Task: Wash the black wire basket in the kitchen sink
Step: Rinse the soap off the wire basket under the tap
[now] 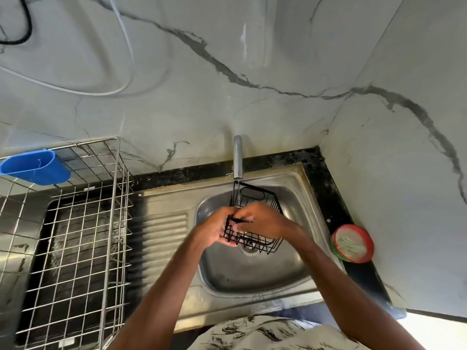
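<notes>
basket (255,218) between both hands (over sink (252,274))

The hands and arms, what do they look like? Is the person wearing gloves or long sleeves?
No gloves and no sleeves: the left hand and right hand are bare, and both forearms are uncovered. No rings, watch or bracelets show. At the bottom edge is white clothing with black marbled streaks.

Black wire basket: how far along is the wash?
Done: the black wire basket is over the sink bowl, under the tap, with a thin stream running. In hand: left hand and right hand both grip its near side, apparently rubbing the wires. Left: finishing the rinse and setting it aside, perhaps in the dish rack.
</notes>
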A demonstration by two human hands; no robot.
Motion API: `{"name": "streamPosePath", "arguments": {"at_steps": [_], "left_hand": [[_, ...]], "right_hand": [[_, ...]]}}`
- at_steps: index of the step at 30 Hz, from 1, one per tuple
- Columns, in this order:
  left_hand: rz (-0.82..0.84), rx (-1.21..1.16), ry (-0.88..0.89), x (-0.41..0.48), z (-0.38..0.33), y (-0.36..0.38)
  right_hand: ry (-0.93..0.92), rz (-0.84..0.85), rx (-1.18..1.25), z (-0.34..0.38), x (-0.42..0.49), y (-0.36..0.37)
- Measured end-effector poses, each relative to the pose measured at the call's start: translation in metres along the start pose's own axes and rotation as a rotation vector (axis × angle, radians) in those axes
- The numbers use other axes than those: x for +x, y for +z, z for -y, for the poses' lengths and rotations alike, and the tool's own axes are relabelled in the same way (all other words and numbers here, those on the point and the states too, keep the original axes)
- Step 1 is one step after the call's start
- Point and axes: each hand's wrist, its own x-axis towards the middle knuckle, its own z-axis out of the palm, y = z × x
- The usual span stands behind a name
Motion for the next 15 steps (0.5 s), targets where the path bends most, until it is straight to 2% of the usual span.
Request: {"name": "streamPosePath", "arguments": {"at_steps": [1,3,6,7,9,12,13,15], "left_hand": [[-0.002,0.051,-0.006,0.001,-0.003,-0.001],[-0.008,0.141,-0.027,0.003,-0.011,-0.004],[0.026,0.257,-0.032,0.004,-0.024,-0.012],[0.047,0.300,-0.028,0.006,-0.028,-0.017],[0.114,0.391,-0.008,0.011,-0.038,-0.027],[0.257,0.515,0.030,0.016,-0.056,-0.038],[0.284,0.535,0.052,0.017,-0.061,-0.042],[0.282,0.538,0.110,0.027,-0.066,-0.053]], "right_hand": [[0.027,-0.002,0.083,-0.005,-0.002,-0.006],[0.103,-0.108,0.181,-0.016,-0.003,-0.018],[0.258,-0.399,0.035,-0.054,0.006,-0.034],[0.314,-0.446,-0.008,-0.066,0.009,-0.038],[0.398,-0.412,-0.095,-0.092,0.015,-0.046],[0.496,-0.253,-0.159,-0.118,0.017,-0.061],[0.521,-0.209,-0.110,-0.124,0.016,-0.065],[0.549,-0.129,0.212,-0.130,0.011,-0.069]]}}
